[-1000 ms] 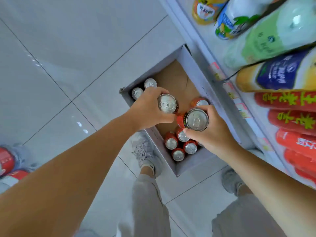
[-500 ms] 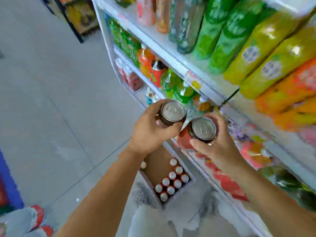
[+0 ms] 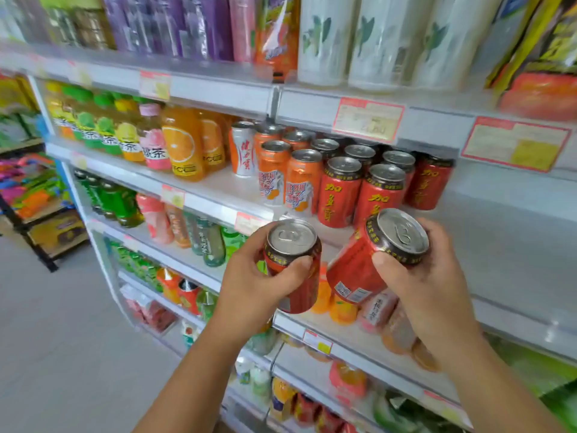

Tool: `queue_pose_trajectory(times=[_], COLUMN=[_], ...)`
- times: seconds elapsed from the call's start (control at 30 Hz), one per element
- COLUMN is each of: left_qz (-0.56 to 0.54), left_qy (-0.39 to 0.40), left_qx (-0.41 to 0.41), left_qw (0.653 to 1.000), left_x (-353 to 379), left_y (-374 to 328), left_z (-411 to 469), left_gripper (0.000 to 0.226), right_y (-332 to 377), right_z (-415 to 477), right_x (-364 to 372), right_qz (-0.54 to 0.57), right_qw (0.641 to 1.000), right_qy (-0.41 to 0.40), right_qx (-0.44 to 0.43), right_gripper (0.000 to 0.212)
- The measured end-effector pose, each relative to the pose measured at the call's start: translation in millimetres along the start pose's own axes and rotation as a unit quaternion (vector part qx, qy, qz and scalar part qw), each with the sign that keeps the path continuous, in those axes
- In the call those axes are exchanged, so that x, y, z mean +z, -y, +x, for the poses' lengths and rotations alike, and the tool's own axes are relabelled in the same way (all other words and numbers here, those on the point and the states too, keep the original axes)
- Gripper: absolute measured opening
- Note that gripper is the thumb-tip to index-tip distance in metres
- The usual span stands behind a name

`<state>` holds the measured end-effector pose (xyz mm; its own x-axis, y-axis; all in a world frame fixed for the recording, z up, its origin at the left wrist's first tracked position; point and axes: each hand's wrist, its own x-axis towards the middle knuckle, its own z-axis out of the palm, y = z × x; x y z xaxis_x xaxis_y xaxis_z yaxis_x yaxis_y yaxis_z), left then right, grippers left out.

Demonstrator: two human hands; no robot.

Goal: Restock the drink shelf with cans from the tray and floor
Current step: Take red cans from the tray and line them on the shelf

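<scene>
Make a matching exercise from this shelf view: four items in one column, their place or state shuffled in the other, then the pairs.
1. left red metal can, gripped by the left hand
2. right red metal can, gripped by the right hand
3. white metal can with red lettering
4. plastic bottle with an orange-slice label

A. stands just left of the orange cans
B. clearly tilted
C. nearly upright
D. stands just right of the pink-labelled bottle

Pairs: 1-C, 2-B, 3-A, 4-D
</scene>
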<state>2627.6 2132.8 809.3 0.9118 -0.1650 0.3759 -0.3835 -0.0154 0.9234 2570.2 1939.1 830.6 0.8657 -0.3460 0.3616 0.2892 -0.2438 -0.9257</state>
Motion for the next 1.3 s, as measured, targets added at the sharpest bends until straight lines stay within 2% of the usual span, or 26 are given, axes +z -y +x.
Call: queue_pose_trajectory(times=[0.17,0.23,0.47,0.63,0.8,0.93,1.03,1.13,1.3], left_qz=[-0.039,-0.048,-0.045,-0.041,-0.035,-0.046,-0.048,-0.05,-0.056], left_qy=[0.009,0.005,0.0,-0.005,0.007,0.012,0.024,0.035,0.039], left_qx=[0.005,-0.002,-0.022,-0.032,-0.03,-0.033,-0.035,-0.035,-0.026], left_qw=[0.999,0.999,0.999,0.999,0.999,0.998,0.998,0.998,0.997], left_x=[37.8,48.0,61.9,64.4,70.8,76.6,79.7,79.0,79.1], left_y=[-18.9,-19.7,-14.3,-13.3,-11.9,-9.9,-8.7,-10.0,-12.8], left_z=[22.4,25.9,31.3,39.2,45.5,49.3,51.4,53.6,56.3], left_gripper=[0.043,0.031,0.023,0.026,0.029,0.031,0.03,0.028,0.025], right_y=[11.2,6.6,-25.2,-33.4,-34.6,-45.6,-51.4,-50.0,-50.2], right_z=[25.6,39.1,80.1,91.5,90.0,97.4,105.0,103.7,115.4], right_x=[-54.2,-66.5,-85.2,-83.0,-92.9,-95.6,-96.4,-105.3,-100.2], right_qz=[-0.079,-0.113,-0.222,-0.221,-0.209,-0.264,-0.265,-0.219,-0.254], right_qw=[0.99,0.985,0.967,0.966,0.973,0.96,0.96,0.969,0.963], right_qy=[-0.111,-0.128,-0.114,-0.112,0.003,-0.019,-0.016,0.019,-0.03], right_qx=[-0.033,-0.027,0.045,0.076,0.1,0.087,0.09,0.113,0.088], right_gripper=[0.036,0.039,0.057,0.069,0.084,0.083,0.097,0.088,0.082])
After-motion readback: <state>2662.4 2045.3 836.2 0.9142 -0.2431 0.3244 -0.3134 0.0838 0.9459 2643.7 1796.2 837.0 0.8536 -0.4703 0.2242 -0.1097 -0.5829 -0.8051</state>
